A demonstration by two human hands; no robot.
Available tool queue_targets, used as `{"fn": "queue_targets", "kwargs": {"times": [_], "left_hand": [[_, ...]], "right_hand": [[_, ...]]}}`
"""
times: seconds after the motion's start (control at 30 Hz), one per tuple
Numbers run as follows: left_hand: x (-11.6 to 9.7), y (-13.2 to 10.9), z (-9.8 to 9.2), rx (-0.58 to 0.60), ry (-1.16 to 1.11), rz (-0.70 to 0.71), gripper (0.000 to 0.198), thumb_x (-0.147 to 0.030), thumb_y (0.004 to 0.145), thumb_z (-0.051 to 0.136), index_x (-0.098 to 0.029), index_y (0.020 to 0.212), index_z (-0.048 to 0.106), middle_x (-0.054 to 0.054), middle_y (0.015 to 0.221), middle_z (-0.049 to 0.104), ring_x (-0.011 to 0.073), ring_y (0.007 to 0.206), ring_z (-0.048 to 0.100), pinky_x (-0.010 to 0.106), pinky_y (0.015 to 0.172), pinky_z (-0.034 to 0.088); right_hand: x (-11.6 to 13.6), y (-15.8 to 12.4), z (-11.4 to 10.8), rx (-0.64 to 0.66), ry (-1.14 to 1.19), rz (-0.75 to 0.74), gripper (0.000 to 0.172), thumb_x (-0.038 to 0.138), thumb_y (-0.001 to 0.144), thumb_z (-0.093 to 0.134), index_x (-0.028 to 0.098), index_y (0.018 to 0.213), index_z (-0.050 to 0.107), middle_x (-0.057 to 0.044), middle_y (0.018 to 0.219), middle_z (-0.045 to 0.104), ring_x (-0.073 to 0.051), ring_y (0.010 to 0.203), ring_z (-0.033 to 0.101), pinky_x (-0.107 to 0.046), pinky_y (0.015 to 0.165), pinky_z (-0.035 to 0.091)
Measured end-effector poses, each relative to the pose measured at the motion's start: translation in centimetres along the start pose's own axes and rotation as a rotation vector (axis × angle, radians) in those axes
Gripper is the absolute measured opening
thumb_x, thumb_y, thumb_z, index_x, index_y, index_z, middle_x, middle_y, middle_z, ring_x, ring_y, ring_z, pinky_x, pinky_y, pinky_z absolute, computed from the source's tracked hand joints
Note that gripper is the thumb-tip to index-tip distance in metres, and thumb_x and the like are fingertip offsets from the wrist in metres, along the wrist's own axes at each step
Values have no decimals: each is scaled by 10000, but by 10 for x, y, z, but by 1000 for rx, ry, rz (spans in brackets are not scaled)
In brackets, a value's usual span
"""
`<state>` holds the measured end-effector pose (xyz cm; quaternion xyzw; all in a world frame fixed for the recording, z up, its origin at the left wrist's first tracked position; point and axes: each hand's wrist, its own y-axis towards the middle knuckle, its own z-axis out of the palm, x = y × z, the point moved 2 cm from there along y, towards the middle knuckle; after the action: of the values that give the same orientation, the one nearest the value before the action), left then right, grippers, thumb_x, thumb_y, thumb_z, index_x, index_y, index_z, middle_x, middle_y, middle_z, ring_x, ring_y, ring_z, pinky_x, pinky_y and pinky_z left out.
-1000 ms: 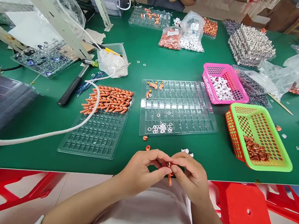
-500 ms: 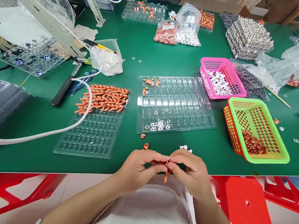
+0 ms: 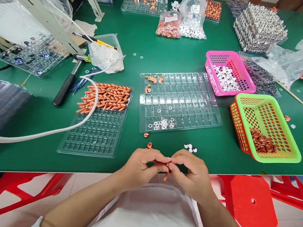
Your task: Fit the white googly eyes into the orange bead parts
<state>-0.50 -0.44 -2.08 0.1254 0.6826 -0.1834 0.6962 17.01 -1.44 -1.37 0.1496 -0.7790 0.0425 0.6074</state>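
Observation:
My left hand (image 3: 141, 168) and my right hand (image 3: 190, 173) meet at the table's near edge, fingertips pinched together on a small orange part (image 3: 165, 175) whose tip hangs below them. Just beyond the hands lie two loose orange rings (image 3: 149, 145) and a few small white pieces (image 3: 190, 148). A clear compartment tray (image 3: 178, 101) straight ahead holds a few orange parts at its top left and several white rings near its front. A second clear tray (image 3: 98, 130) to the left carries rows of orange parts (image 3: 106, 98).
A green basket (image 3: 266, 126) with brown rings and a pink basket (image 3: 229, 74) with white pieces stand at the right. A hammer (image 3: 65, 86), a white hose (image 3: 62, 129) and a clear tub (image 3: 106, 56) lie at the left. Bags of parts (image 3: 183, 26) sit at the back.
The hands stay pinched on the orange part with small finger movements. The view has tilted slightly, so the table sits a little lower and the person opposite has left the frame.

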Motion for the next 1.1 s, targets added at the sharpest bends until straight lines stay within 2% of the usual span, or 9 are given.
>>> {"fn": "queue_targets", "kwargs": {"times": [0.07, 0.13, 0.23, 0.3, 0.37, 0.53, 0.8, 1.1], "left_hand": [[1, 2, 3, -38, -149, -138, 123, -146, 817, 672, -159, 924, 731, 66, 830, 772, 174, 715, 728, 279, 689, 588], [-1, 5, 5, -87, -291, -226, 119, -180, 797, 708, -155, 912, 720, 63, 861, 767, 182, 767, 730, 286, 718, 597], [-4, 9, 6, -178, -370, -282, 154, -193, 751, 760, -145, 889, 711, 47, 829, 750, 170, 772, 716, 270, 720, 593], [-4, 10, 6, -226, -378, -305, 153, -203, 750, 763, -140, 875, 701, 37, 797, 739, 152, 736, 703, 258, 714, 586], [-3, 10, 7, -258, -381, -314, 136, -208, 756, 755, -139, 851, 686, 32, 786, 732, 139, 715, 690, 243, 699, 578], [-2, 10, 11, -284, -351, -331, 98, -184, 769, 729, -143, 822, 658, 9, 723, 708, 119, 694, 676, 211, 682, 558], [-1, 12, 14, -308, -293, -360, 71, -185, 772, 708, -137, 794, 660, 11, 755, 679, 123, 709, 661, 233, 694, 582], [5, 18, 13, -210, -388, -493, 117, -194, 756, 722, -117, 841, 700, 23, 741, 712, 117, 635, 666, 233, 628, 586]], "right_hand": [[-2, 1, -1, -28, -18, 17, 113, 125, 860, 604, 213, 854, 674, -28, 789, 649, -139, 711, 607, -275, 635, 511], [-5, 1, -3, -29, 53, 70, 96, 176, 876, 608, 228, 940, 657, -33, 855, 646, -151, 768, 615, -294, 684, 530], [-11, -4, -3, -16, 274, 191, 347, 263, 852, 669, 264, 1178, 554, -46, 1000, 633, -168, 843, 641, -340, 755, 565], [-14, -8, 1, -10, 346, 251, 464, 271, 819, 712, 266, 1235, 507, -45, 1014, 638, -171, 849, 655, -342, 763, 575], [-17, -11, 6, -23, 305, 270, 412, 242, 820, 709, 258, 1193, 534, -36, 985, 664, -163, 849, 660, -318, 762, 574], [-15, -9, 11, -81, 84, 205, 218, 184, 856, 644, 259, 1059, 624, -10, 947, 703, -134, 807, 656, -269, 753, 551], [-16, -8, 1, -108, -7, 179, 164, 188, 886, 600, 257, 1020, 662, -9, 890, 703, -144, 782, 656, -277, 718, 537], [-17, -4, -4, -136, -22, 129, 177, 171, 881, 609, 267, 1023, 652, 2, 869, 679, -134, 784, 609, -270, 725, 502]]}}
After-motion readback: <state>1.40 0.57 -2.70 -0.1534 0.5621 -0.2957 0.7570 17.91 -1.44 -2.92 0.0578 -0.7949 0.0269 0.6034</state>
